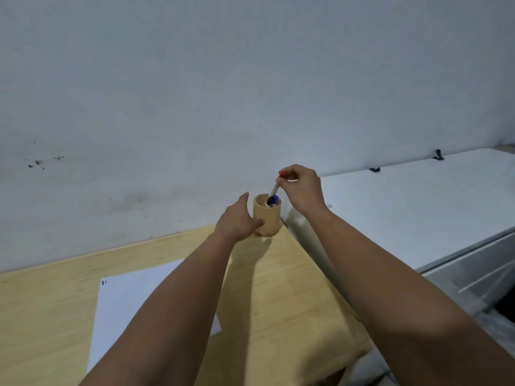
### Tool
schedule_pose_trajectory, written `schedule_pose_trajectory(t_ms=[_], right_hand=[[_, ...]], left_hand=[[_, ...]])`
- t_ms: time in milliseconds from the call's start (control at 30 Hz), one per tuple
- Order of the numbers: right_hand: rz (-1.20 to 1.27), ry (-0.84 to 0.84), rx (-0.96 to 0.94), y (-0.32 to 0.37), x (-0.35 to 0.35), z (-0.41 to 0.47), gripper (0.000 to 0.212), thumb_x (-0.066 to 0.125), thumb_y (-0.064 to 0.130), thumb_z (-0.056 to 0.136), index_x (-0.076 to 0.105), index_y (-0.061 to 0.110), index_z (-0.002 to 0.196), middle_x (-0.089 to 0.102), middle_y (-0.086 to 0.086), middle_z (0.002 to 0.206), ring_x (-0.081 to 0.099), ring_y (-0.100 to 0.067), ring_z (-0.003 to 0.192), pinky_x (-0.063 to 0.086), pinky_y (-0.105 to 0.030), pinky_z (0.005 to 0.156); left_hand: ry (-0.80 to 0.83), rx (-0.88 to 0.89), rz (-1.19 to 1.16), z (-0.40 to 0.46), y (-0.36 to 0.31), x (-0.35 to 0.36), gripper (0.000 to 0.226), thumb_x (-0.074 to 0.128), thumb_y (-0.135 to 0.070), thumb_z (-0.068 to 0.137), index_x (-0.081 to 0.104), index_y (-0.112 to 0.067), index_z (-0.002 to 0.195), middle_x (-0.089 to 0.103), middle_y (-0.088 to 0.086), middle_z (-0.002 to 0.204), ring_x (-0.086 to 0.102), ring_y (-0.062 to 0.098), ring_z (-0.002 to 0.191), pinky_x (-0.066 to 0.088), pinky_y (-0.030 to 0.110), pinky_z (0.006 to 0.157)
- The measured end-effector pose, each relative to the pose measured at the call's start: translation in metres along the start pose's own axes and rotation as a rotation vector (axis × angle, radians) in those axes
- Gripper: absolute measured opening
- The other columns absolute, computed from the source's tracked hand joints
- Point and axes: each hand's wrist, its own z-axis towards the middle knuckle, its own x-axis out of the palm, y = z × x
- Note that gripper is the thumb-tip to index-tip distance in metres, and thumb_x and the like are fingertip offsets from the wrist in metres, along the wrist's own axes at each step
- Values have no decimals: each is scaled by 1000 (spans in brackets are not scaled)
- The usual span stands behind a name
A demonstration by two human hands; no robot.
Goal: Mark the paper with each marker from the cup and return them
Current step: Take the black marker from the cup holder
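Standing tilted in the wooden cup (267,218), a red-capped marker (275,189) is pinched near its top by the right hand (302,189), fingertips pressed together. The cup's side is wrapped by the left hand (237,220), its fingers loosely spread. Nearer than both hands, the paper (125,307) is seen lying on the table (278,288).

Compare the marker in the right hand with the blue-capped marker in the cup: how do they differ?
The held marker has an orange-red top end; the cup marker has a blue cap. The held one sticks far above the cup, pinched by the right hand; the blue one sits low inside, untouched. Both are in the cup.
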Motion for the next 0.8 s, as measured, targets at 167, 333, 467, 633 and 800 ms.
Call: schedule_pose_trajectory(t_ms=[167, 333, 467, 633, 800], right_hand=[[-87, 114, 53, -16, 13, 4, 16, 77, 13, 95, 80, 13, 111, 78, 0, 102, 72, -14, 97, 51, -20, 88], [-260, 295, 45, -29, 22, 4, 41, 75, 19, 90, 71, 24, 130, 75, 3, 109, 73, -21, 103, 58, -42, 100], [-314, 248, 35, -38, 26, 6, 25, 80, 23, 82, 77, 31, 106, 76, 9, 97, 73, -21, 100, 59, -48, 95], [-375, 202, 23, -42, 30, 8, 12, 82, 43, 80, 72, 37, 81, 74, 15, 89, 71, -15, 96, 57, -47, 95], [-393, 190, 23, -47, 39, 9, 14, 79, 52, 81, 71, 43, 74, 72, 17, 81, 71, -15, 93, 54, -51, 97]], left_hand=[[11, -28, -6, 7, 6, 10, 98, 77, -36, 87, 17, -21, 163, 44, 8, 159, 47, 29, 141, 44, 42, 108], [25, -43, -1, 21, 9, 18, 98, 77, -35, 86, 17, -22, 163, 46, 7, 157, 54, 28, 133, 46, 42, 106], [16, -25, -16, 30, 7, 26, 90, 77, -34, 86, 27, -22, 159, 53, 6, 150, 56, 28, 129, 48, 41, 101], [-44, -1, -34, 36, 9, 36, 78, 76, -36, 85, 36, -26, 151, 65, 7, 134, 63, 31, 117, 52, 46, 95], [-94, 6, -26, 36, 11, 36, 63, 73, -37, 87, 43, -31, 143, 70, 1, 123, 67, 28, 106, 54, 46, 90]])
